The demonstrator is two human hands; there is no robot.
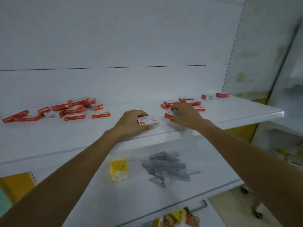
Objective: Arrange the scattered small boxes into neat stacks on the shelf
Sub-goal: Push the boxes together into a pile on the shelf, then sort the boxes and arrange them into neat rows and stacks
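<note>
Now | small stack (148,121) gripped by left hand (131,122), kept squared on the shelf (65,141); 1 box (168,115) pinched by right hand (186,115), probably to be added

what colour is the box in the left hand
Mostly white box with red markings, seen in the head view.

- Left forearm (73,174): bare from the wrist down to the frame edge at 7 o'clock, long and slim.
- Right forearm (246,154): bare from the wrist to the frame edge at 4 o'clock.
- Left hand (131,122): bare, back and knuckles showing, near centre.
- Right hand (185,114): bare, back showing, at 2 o'clock of the left one, slightly blurred.
- Dim light; nails and finer detail can't be made out.
</note>
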